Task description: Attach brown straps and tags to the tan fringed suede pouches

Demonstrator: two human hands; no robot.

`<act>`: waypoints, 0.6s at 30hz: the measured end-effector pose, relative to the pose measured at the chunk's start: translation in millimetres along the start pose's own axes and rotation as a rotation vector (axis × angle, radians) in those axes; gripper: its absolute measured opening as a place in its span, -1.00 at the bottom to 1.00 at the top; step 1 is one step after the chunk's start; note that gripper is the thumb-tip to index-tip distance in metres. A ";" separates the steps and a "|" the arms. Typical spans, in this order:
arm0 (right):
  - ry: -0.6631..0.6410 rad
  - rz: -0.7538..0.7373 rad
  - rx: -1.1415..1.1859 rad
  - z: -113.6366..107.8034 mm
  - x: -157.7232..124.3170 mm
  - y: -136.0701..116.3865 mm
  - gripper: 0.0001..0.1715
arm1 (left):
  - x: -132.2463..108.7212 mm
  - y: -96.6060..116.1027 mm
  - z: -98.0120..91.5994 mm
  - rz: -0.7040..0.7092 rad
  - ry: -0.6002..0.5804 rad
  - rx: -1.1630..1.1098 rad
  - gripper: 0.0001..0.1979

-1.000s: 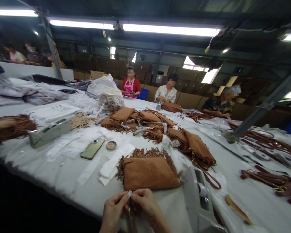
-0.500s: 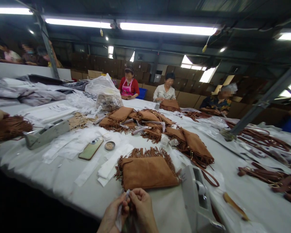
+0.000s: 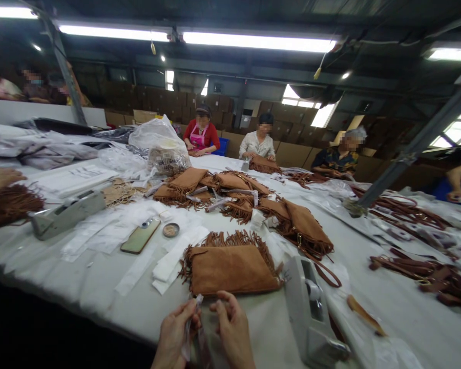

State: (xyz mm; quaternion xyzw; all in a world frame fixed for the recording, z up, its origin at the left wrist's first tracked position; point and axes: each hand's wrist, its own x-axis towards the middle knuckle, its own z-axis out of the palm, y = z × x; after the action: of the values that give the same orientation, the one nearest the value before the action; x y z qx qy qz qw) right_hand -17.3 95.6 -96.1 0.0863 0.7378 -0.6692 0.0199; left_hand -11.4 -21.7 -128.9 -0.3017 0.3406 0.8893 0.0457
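My left hand [image 3: 175, 328] is closed around a narrow strip wrapped in whitish translucent film [image 3: 198, 303], its wrapped end poking up past the fingertips. A darker length of it hangs down between the hands. Just to the right, my right hand [image 3: 234, 328] is apart from the strip, with its fingers loosely curved and nothing seen in them. Beyond both hands lies a brown suede fringed bag [image 3: 232, 270], flat on the white-covered table [image 3: 126, 312]. A grey tape dispenser [image 3: 309, 312] stands right of my right hand.
More fringed bags [image 3: 305, 228] are heaped farther back. A phone [image 3: 141, 237], a small round tin [image 3: 171, 230] and white paper strips [image 3: 167, 271] lie left of centre. Another tape dispenser [image 3: 69, 212] is at left, near another person's hand [image 3: 0, 182]. Brown straps [image 3: 426, 279] lie right. Co-workers sit opposite.
My right hand has come away from the wrapped strip and moved slightly right, its fingers opening. My left hand keeps hold of the strip. The view has shifted slightly.
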 end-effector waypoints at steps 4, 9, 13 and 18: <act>-0.212 0.117 0.340 19.4 0.6 -3.1 -0.23 | 0.9 -1.5 -5.1 0.195 -0.117 0.305 -0.58; -0.230 0.264 0.628 25.2 12.3 -3.8 0.07 | 0.4 0.7 -0.7 0.335 -0.160 0.465 -0.42; -0.220 0.313 0.640 18.8 16.1 -10.1 -0.05 | -3.6 -8.1 13.9 0.333 -0.172 0.457 -0.40; -0.189 0.204 0.664 9.7 18.0 -25.2 -0.20 | -9.7 -16.0 10.8 0.348 -0.210 0.520 -0.40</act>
State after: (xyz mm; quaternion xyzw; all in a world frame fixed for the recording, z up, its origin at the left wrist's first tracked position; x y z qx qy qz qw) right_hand -39.7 85.6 -75.0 0.0989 0.4626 -0.8721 0.1254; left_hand -4.4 -1.4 -126.3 -0.1238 0.5962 0.7932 0.0033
